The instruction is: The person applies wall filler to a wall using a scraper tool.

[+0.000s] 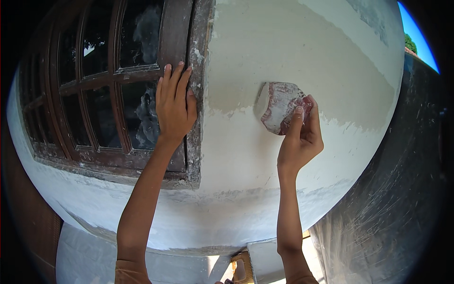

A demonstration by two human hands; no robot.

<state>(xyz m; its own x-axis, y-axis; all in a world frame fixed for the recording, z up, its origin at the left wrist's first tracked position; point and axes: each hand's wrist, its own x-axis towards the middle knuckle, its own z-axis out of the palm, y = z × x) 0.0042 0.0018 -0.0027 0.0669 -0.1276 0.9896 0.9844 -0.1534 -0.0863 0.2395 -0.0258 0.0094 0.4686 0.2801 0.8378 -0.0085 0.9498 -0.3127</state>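
Note:
My right hand (301,137) pinches a flat, putty-smeared spreader (280,105) between thumb and fingers. The spreader is whitish with dark red patches, and its left edge lies against or very close to the wall (246,151). Grey-beige damp-looking coating covers the upper wall, with a ragged lower border near the spreader; below it the surface is paler. Fingers stretched upward, my left hand (175,106) rests on the dark wooden window frame (177,42), holding nothing.
Several glass panes (97,116) in the window carry whitish smears. A dark, scratched sheet (378,203) stands along the right side. Low down, a yellowish object (242,267) sits beside a pale board (266,259). Sky and a tree (410,44) show at upper right.

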